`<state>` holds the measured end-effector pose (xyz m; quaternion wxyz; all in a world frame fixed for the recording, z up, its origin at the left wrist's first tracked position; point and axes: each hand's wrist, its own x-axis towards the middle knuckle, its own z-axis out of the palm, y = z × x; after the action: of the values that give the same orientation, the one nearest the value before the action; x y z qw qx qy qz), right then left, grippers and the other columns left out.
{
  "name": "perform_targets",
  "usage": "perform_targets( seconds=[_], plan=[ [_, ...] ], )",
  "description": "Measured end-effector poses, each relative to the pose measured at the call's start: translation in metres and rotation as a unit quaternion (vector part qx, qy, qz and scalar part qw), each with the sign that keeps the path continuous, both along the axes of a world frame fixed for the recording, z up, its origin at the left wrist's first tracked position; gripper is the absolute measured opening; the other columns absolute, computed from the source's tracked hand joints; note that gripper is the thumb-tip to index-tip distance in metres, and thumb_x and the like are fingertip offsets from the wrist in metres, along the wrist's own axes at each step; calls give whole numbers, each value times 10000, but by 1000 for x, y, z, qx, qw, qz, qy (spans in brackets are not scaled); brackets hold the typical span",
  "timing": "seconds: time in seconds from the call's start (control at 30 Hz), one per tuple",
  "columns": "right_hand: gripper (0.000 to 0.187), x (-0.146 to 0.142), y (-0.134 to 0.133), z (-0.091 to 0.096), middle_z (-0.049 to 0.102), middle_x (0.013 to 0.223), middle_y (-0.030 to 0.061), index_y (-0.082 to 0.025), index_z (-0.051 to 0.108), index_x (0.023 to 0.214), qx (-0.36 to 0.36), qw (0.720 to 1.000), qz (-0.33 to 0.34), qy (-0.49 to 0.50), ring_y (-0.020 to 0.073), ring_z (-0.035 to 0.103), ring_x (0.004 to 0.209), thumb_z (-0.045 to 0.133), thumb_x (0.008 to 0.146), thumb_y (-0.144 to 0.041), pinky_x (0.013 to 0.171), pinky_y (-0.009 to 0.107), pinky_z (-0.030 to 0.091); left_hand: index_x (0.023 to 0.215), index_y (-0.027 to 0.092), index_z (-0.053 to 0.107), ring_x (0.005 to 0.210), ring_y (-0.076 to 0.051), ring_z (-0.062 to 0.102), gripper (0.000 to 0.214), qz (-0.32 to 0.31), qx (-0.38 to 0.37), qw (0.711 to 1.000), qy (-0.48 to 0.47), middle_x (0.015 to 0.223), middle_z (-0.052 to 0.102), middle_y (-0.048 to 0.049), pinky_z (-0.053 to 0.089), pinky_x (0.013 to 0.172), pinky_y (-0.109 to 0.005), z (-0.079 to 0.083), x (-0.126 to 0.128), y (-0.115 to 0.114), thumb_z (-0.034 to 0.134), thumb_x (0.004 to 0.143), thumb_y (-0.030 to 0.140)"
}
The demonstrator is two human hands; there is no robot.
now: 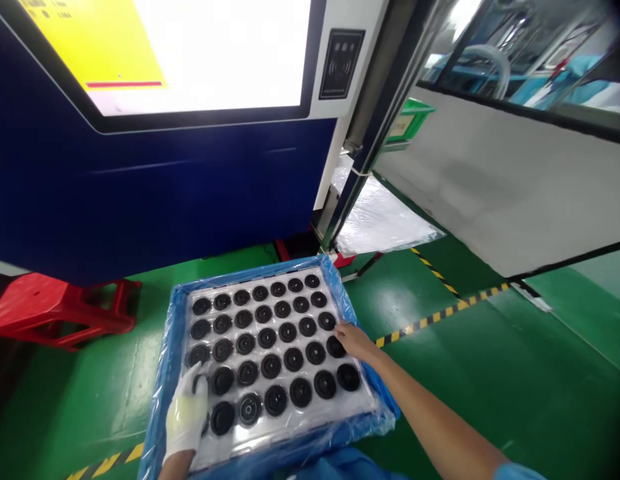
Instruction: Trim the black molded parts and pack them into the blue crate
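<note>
A white tray [260, 427] holds rows of black round parts [271, 366], each ringed like a small wheel or cap. It sits inside a blue crate [163, 393] lined with clear plastic film. My left hand [186, 415], in a white glove, is over the tray's left edge, thumb and finger curled around a black part in the outer column. Bare, my right hand [356, 341] reaches over the right edge, its fingertips pressed together beside the outer column of parts. What they pinch, if anything, is hidden.
A dark blue machine with a lit screen [230, 60] stands ahead, a card reader [343, 64] beside it. At left is a red stool [65, 307]. Plastic film [385, 213] covers a surface near a metal post, below a green bin [410, 120]. Striped tape [440, 313] marks the green floor.
</note>
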<state>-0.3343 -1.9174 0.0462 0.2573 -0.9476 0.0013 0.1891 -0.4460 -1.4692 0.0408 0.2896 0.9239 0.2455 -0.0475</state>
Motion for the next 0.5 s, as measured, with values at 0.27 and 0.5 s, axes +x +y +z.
perform_targets(
  seconds=[0.27,0.5],
  plan=[
    [587,-138,-27,27,395,1417,188,-117,406,1376,-48,978,-193,60,326,372,1318,615,827,-114,1093,536,312,1188,171,606,1212,-223,513,379,-259,-68,962,-58,1252,598,-98,385,1070,-371,-2,-21,-100,384,923,327],
    [275,-181,-41,3,647,975,60,-120,549,1173,9,941,-280,189,141,650,763,466,1002,-320,672,288,570,1192,242,598,1263,-303,407,361,-565,-136,808,-95,1287,560,-83,251,1092,-516,-11,-7,-242,537,853,350]
  ],
)
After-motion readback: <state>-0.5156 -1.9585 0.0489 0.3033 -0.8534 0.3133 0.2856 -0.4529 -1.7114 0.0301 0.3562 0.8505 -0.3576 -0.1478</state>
